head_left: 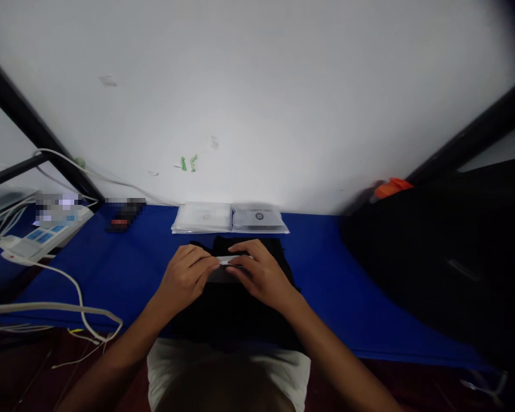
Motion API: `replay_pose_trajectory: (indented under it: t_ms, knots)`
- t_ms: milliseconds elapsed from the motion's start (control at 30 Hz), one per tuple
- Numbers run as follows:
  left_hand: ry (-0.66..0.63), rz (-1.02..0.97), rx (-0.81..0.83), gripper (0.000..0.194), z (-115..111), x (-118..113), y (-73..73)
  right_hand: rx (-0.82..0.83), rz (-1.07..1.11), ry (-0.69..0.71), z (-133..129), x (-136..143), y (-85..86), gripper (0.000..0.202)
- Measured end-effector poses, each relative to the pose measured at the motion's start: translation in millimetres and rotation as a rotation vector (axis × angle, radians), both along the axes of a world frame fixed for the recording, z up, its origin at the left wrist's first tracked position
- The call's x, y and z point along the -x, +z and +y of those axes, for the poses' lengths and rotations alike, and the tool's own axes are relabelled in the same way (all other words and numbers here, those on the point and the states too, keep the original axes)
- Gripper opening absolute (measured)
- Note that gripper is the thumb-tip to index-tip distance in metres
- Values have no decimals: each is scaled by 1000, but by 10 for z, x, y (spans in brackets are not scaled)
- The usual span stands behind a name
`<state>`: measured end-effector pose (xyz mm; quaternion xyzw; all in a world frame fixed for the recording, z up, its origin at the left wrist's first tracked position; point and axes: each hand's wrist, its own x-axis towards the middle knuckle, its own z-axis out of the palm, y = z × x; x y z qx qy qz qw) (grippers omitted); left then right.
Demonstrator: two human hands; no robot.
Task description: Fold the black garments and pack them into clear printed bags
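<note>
A small white strip (225, 260) is held between my two hands, above a black cloth (236, 309) on the blue table. My left hand (187, 273) pinches its left end, fingers pressed together. From the other side, my right hand (260, 273) has its fingertips closed on the right end. A greyish flat patch (221, 276) lies on the black cloth just under the strip; what it is cannot be made out. Behind the cloth, by the wall, are a white packet (202, 218) and a clear packet with a dark round logo (260, 218), side by side.
At the left, a white power strip (47, 234) and loose white cables (79, 289) lie on the blue table (326, 274). A dark object (126, 216) sits near the wall. A large black item (438, 252) covers the right side, with something orange (392, 187) behind it.
</note>
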<state>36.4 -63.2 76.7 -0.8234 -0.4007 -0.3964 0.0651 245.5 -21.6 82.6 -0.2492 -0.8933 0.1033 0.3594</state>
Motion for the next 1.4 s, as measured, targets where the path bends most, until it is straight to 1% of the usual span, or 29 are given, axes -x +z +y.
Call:
replay_pose_trajectory:
  t_ms: [100, 200, 333, 400, 500, 633, 700, 767, 800, 867, 900, 933, 967, 1000, 1033, 1100, 1133, 1167, 1233, 1267, 1300, 1333, 1400]
  knots:
    - [7, -36, -4, 8, -3, -18, 20, -72, 51, -32, 5, 45, -22, 10]
    - [-4, -50, 15, 8, -3, -28, 16, -65, 42, -58, 19, 86, -28, 14]
    - [2, -65, 32, 10, -11, -46, 11, -75, -95, 17, 27, 118, 4, 16]
    - [23, -75, 24, 12, -15, -40, 35, -65, -107, 54, 39, 98, 27, 17]
    - [73, -88, -10, 15, -6, 34, 109, -26, -53, 24, 92, -36, 52, 16]
    - [144, -130, -76, 12, 20, 188, 189, 37, 3, -95, 184, -349, 65, 16]
    - [142, -152, -86, 12, 24, 211, 187, 76, -40, -115, 193, -454, 82, 16]
    - [114, -187, -98, 11, 16, 168, 164, 97, -108, -105, 165, -470, 116, 13]
    - [89, -204, -105, 11, 7, 126, 149, 100, -148, -94, 142, -444, 139, 16]
    - [27, -222, -115, 12, -18, 24, 120, 117, -260, -48, 96, -348, 193, 34]
    - [-6, -217, -122, 13, -34, -25, 108, 135, -329, -23, 81, -293, 221, 39]
    - [-30, -203, -140, 16, -54, -67, 97, 157, -403, -5, 79, -246, 248, 37]
    - [-29, -187, -169, 19, -78, -97, 85, 171, -472, -1, 91, -215, 272, 31]
    - [1, -172, -204, 23, -107, -112, 68, 168, -528, -19, 120, -206, 293, 26]
    - [55, -163, -240, 29, -141, -113, 45, 146, -565, -60, 168, -222, 309, 25]
    - [171, -172, -254, 40, -229, -68, -34, 38, -564, -195, 318, -317, 322, 31]
    - [202, -180, -218, 41, -282, -28, -91, -38, -525, -277, 415, -385, 316, 34]
    - [201, -179, -155, 39, -339, 21, -159, -121, -463, -360, 524, -455, 300, 36]
    - [123, -125, 29, 31, -460, 130, -310, -276, -314, -502, 755, -573, 227, 41]
    - [73, -77, 130, 28, -518, 184, -386, -326, -258, -542, 868, -613, 168, 44]
    - [29, -23, 230, 26, -571, 234, -455, -337, -244, -554, 974, -638, 92, 48]
    - [-4, 32, 326, 27, -618, 279, -516, -311, -274, -543, 1068, -652, 1, 52]
    - [-38, 124, 488, 39, -687, 351, -604, -182, -415, -490, 1212, -660, -207, 58]
